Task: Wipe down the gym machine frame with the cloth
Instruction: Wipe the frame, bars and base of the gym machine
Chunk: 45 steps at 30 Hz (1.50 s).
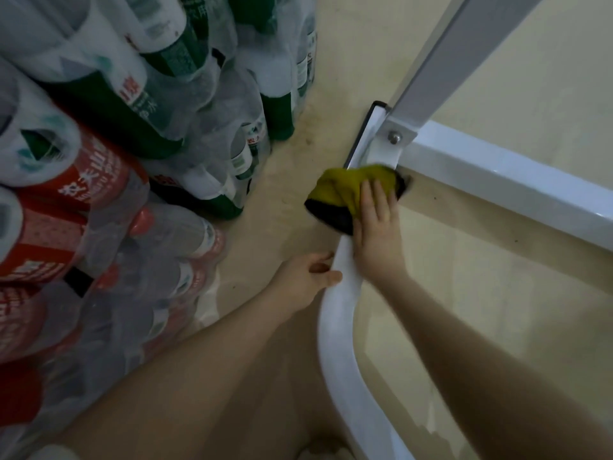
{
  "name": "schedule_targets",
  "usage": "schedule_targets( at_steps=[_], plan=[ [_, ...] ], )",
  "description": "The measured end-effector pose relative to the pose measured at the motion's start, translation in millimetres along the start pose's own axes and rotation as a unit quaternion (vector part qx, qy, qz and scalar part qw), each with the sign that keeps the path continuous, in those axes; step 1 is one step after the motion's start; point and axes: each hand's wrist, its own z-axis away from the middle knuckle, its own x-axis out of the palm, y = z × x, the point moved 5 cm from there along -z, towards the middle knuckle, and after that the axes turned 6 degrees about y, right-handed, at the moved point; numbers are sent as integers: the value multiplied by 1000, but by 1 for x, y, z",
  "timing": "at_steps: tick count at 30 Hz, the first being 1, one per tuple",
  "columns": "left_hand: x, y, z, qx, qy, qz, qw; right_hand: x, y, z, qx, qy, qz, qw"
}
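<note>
The white gym machine frame [338, 313] lies low on the floor, its base bar curving from the bottom up to a bolted joint where a side bar [497, 180] and a grey upright [441, 58] meet. A yellow-green cloth with a dark underside [345, 190] is draped over the base bar just below that joint. My right hand [378, 234] presses the cloth with straight fingers from the right side. My left hand [308, 277] grips the base bar lower down, thumb curled over its top.
Shrink-wrapped packs of water bottles with red labels [66, 234] and green labels [159, 71] are stacked high on the left, close to the frame. Beige floor [285, 200] lies between the bottles and the bar. A bolt [394, 138] sticks out at the joint.
</note>
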Motion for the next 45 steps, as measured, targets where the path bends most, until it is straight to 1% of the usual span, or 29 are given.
schedule_targets(
  at_steps=[1, 3, 5, 8, 10, 13, 15, 17, 19, 20, 21, 22, 23, 24, 25, 26, 27, 28, 30, 31, 32, 33, 34, 36, 38, 40, 41, 43, 45],
  plan=[
    [1, 1, 1, 4, -1, 15, 1000, 2, -6, 16, 26, -3, -31, 999],
    [5, -2, 2, 9, 8, 43, 999, 5, -7, 15, 62, -5, -78, 995],
    [7, -6, 2, 2, 28, 69, 997, 3, 2, -18, 116, 8, -120, 986],
    [8, -10, 1, 19, 38, 63, 997, -2, 12, -54, 184, -4, -171, 968],
    [9, -11, 2, 31, 36, 53, 997, -1, 7, -33, 196, -22, -169, 966],
    [7, -12, 9, 41, 54, 29, 997, 2, -9, 33, 202, -35, -190, 960],
    [7, -18, 13, 30, 29, 64, 997, 1, -20, 63, 213, -34, -210, 954],
    [8, -26, 16, 12, -4, 110, 994, -1, -18, 55, 232, -37, -224, 946],
    [7, -33, 18, -7, -13, 121, 993, -4, -9, 23, 234, -28, -217, 947],
    [6, -35, 18, -6, -14, 121, 993, -4, -5, 6, 218, -29, -186, 958],
    [5, -36, 18, -4, -16, 123, 992, -3, -5, -7, 187, -42, -115, 975],
    [4, -35, 19, -9, -16, 127, 992, 1, -7, -14, 141, -66, -14, 988],
    [1, -35, 19, -18, -8, 136, 991, 4, -14, -14, 78, -94, 84, 989],
    [-4, -36, 20, -29, 12, 140, 990, 7, -26, -7, -4, -114, 157, 981],
    [-12, -38, 21, -35, 41, 140, 989, 10, -40, 5, -94, -121, 203, 967],
    [-21, -41, 22, -34, 78, 123, 989, 12, -52, 23, -166, -112, 215, 956],
    [-32, -43, 22, -19, 115, 85, 990, 13, -61, 44, -222, -119, 199, 947],
    [-44, -44, 22, 0, 145, 28, 989, 14, -65, 65, -265, -143, 168, 939],
    [-59, -42, 25, 16, 167, -59, 984, 14, -64, 88, -342, -191, 126, 911],
    [-62, -42, 26, 17, 167, -67, 984, 12, -64, 83, -367, -193, 123, 902],
    [-62, -41, 27, 15, 164, -57, 985, 12, -58, 69, -362, -177, 134, 905],
    [-61, -41, 27, 8, 160, -44, 986, 12, -51, 51, -336, -150, 149, 918],
    [-57, -42, 27, 2, 153, -31, 988, 10, -44, 30, -292, -125, 166, 933],
    [-47, -45, 27, -6, 130, -19, 991, 7, -33, 7, -184, -118, 170, 961],
    [-39, -51, 29, -23, 119, -8, 993, 7, -35, 18, -109, -102, 152, 977],
    [-29, -56, 32, -35, 105, 2, 994, 7, -40, 56, -11, -99, 130, 987],
    [-23, -57, 34, -37, 93, 5, 995, 6, -43, 76, 29, -84, 109, 990],
    [-11, -53, 36, -29, 63, 14, 998, 2, -51, 103, 82, -66, 76, 992],
    [-1, -47, 37, -11, 22, 41, 999, 2, -48, 94, 105, -72, 76, 989]
  ],
)
